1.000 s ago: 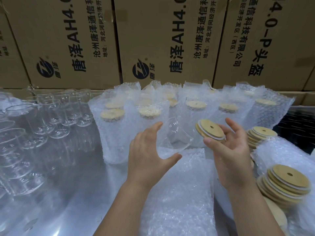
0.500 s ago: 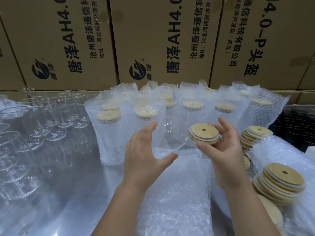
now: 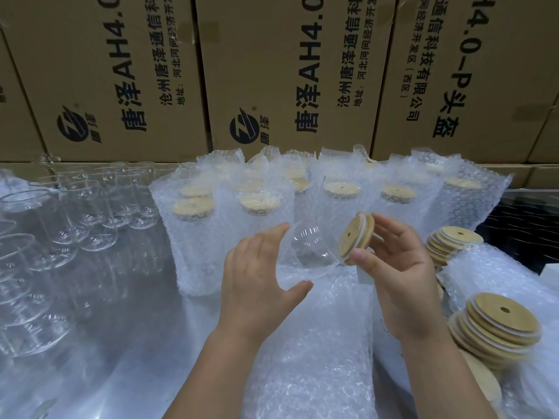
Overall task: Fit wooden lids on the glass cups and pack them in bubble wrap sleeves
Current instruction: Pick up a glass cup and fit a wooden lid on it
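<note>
One glass cup (image 3: pixel 311 252) is held clear of the table (image 3: pixel 121 343), above the middle of the work area. It sits in the grip of the left hand (image 3: pixel 260 285): forefinger over the top of the wall, thumb (image 3: pixel 302 288) under it, the base end toward the palm. That grip is curled round the glass. The cup lies on its side, long axis running roughly left to right, its open mouth pointing right.

One wooden lid (image 3: pixel 355 238) stands on edge just beside that mouth, its holed face turned left toward the cup. The right hand (image 3: pixel 402 276) pinches it by the rim, thumb at the lower edge and fingers (image 3: pixel 390 225) at the upper edge. The lower edge of the lid meets the cup's rim or nearly so; contact cannot be confirmed. The lid is not seated.

Below both hands a pile of flat bubble wrap sleeves (image 3: pixel 308 343) lies on the table. Behind them stand several packed cups (image 3: pixel 193 237), upright in sleeves with lids on. Two stacks of loose lids lie to the right, one near (image 3: pixel 496 328) and one farther back (image 3: pixel 453 240). Bare cups (image 3: pixel 75 213) stand in rows to the left. Printed cardboard boxes (image 3: pixel 121 71) line the back of the table.
</note>
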